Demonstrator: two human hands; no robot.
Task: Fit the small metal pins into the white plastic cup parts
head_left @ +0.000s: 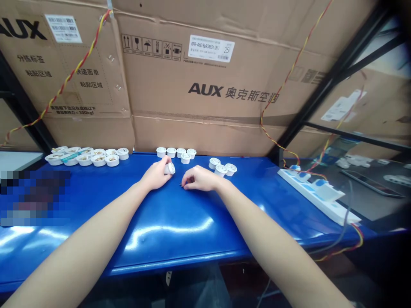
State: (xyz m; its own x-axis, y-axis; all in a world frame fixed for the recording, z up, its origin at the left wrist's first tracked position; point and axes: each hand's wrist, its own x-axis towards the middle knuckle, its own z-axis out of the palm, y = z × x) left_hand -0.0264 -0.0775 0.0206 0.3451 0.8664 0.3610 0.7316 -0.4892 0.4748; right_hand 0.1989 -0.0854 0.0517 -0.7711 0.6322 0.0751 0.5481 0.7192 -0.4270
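Note:
My left hand (156, 175) is closed around a small white round plastic cup (170, 168), tilted so that its flat face turns to the right. To the right of it, my right hand (199, 178) is low over the blue tabletop (173, 226) with its fingers pinched together. Tiny dark bits (180, 185) show at those fingertips, too small to name. Just beyond both hands stands a similar white cup (185, 159), with several more white cups (171, 152) in a row behind it. Three white cups (221, 170) are grouped right of my right hand.
Several white cups with small parts inside (99, 160) stand at the back left, a teal item (71, 157) lying across some. Cardboard (205, 107) walls the back edge. A white power strip (316, 194) with plugs lies on the right, near a twisted red-yellow cable (263, 122).

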